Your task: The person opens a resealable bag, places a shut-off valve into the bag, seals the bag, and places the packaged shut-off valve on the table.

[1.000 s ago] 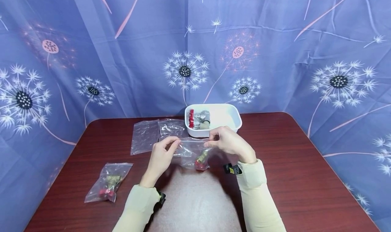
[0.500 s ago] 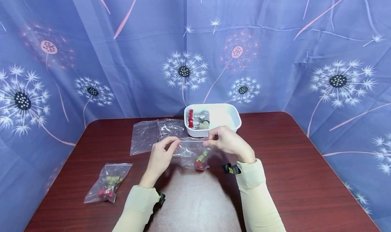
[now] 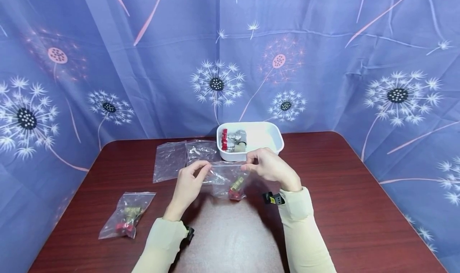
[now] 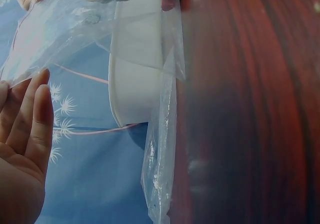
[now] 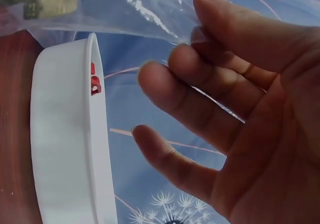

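A clear zip bag (image 3: 220, 182) hangs between the two hands, a brass valve with a red handle (image 3: 235, 189) in its lower right part. The left hand (image 3: 189, 185) pinches the bag's top left corner between thumb and finger; the right hand (image 3: 270, 170) pinches the top right corner. In the left wrist view the left hand (image 4: 22, 134) has its other fingers extended beside the film (image 4: 55, 34). In the right wrist view the right hand (image 5: 240, 89) pinches the bag's edge, its lower fingers loosely bent and apart; the brass part (image 5: 52, 1) shows through the plastic.
Behind the hands stands a white tub (image 3: 265, 139) with red-handled valves (image 3: 230, 141) in its left half. Flat clear bags (image 3: 170, 161) lie left of the tub. Another bagged valve (image 3: 130, 217) lies at the table's left. A blue patterned curtain (image 3: 172, 85) hangs behind the table.
The right hand has shifted very slightly to the right along with the bag's top edge since half a second ago. Both hands keep their pinch.
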The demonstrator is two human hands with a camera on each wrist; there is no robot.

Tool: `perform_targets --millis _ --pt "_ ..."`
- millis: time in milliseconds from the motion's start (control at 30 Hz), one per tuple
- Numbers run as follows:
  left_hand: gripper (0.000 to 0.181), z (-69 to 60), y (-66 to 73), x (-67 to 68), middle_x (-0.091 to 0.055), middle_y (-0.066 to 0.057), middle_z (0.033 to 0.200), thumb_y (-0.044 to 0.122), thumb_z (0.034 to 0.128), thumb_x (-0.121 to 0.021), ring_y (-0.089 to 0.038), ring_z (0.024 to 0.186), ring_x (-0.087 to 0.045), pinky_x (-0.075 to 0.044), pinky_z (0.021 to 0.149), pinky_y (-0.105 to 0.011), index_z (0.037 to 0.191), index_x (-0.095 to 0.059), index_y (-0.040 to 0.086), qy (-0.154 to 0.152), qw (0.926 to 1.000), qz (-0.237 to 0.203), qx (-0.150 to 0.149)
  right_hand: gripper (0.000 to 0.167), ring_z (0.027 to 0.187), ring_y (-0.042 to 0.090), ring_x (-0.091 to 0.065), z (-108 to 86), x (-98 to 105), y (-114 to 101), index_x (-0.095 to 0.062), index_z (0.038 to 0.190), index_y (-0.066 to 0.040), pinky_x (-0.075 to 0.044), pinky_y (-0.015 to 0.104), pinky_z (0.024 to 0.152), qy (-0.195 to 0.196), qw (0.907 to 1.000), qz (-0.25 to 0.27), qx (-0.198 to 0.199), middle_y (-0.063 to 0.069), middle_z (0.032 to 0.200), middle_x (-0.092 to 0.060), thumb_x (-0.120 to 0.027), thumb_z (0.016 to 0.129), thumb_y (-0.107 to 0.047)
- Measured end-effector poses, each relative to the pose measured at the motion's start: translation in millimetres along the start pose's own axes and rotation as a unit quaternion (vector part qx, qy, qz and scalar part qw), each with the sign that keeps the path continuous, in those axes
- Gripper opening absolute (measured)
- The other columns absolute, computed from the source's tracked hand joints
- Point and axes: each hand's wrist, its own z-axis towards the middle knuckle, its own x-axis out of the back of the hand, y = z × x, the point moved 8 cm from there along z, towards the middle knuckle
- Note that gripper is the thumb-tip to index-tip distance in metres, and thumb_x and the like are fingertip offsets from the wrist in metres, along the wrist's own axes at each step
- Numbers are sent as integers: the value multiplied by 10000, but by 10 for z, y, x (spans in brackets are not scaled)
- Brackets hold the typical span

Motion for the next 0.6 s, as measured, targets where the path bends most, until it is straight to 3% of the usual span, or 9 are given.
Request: perform_targets --millis 133,267,400,600 --pt "97 9 -21 -12 -698 -182 823 33 950 -625 -383 761 -675 -485 627 -216 971 -698 -27 -25 10000 -14 46 306 536 63 -339 -13 10 64 -581 627 -177 -324 262 523 -35 9995 182 -246 -134 554 -421 -784 840 -263" --pt "102 23 -183 -27 -705 -158 831 46 948 -632 -346 756 -684 -488 625 -210 985 -703 -17 31 10000 47 80 277 556 81 -356 -44 32 114 -588 652 -197 -335 269 535 -79 9985 337 -424 -115 572 -426 -792 832 -254" --pt "110 31 -349 -35 -711 -70 814 97 947 -648 -308 748 -688 -495 621 -225 998 -717 28 73 9999 44 81 281 577 100 -388 -57 48 107 -589 642 -183 -336 265 539 -78 9991 317 -280 -121 575 -431 -774 851 -204" --pt "144 30 -370 -34 -701 48 780 209 963 -643 -210 727 -687 -483 597 -245 977 -725 92 13 9998 87 -150 290 580 102 -437 -43 12 40 -572 650 -148 -364 261 541 -210 9994 241 122 -124 573 -462 -707 906 -149"
